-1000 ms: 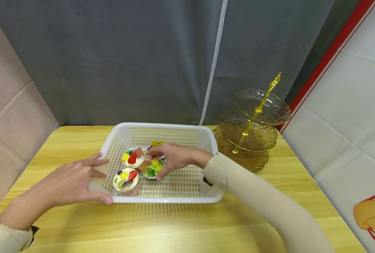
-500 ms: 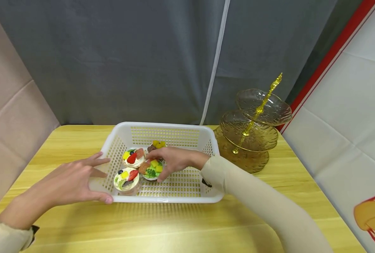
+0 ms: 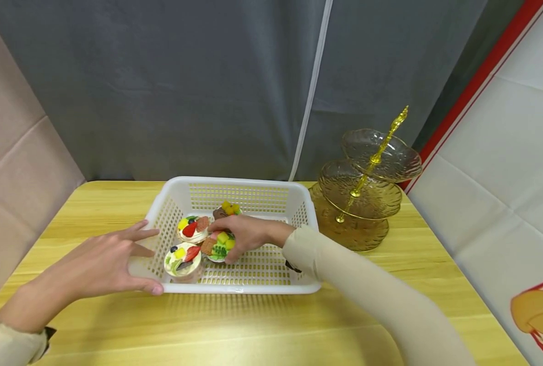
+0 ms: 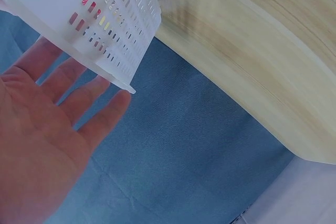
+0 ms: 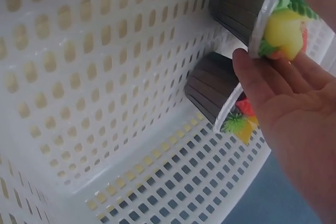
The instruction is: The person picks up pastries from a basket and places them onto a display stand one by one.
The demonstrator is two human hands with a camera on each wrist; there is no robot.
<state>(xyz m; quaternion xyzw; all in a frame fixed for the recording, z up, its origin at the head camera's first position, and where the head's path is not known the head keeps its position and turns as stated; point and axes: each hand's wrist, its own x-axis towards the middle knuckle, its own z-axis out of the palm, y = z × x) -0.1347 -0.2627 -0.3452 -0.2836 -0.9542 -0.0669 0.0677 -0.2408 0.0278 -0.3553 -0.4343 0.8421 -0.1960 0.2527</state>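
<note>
My right hand [image 3: 250, 234] reaches into a white plastic basket [image 3: 271, 184] and grips a fruit-topped cupcake [image 3: 221, 246], thumb on one side and fingers on the other. In the right wrist view this cupcake [image 5: 239, 6] shows a dark brown cup with a pale rim. Just behind it is a chocolate cupcake [image 3: 229, 207], partly hidden by the hand. Two cream cupcakes, one farther back [image 3: 192, 229] and one nearer [image 3: 183, 260], sit at the left. My left hand [image 3: 102, 262] rests at the basket's left front corner, its fairly straight fingers [image 4: 107, 119] touching the rim.
A three-tier stand [image 3: 360, 193] of amber glass plates on a gold stem is right of the basket, close to its back corner. Both stand on a wooden table [image 3: 235, 330]. A grey curtain [image 3: 184, 91] hangs behind, with light panels at both sides.
My right hand has shifted slightly left and toward me around the cupcake, uncovering more of the chocolate cupcake behind. The left hand and basket have stayed in place.
</note>
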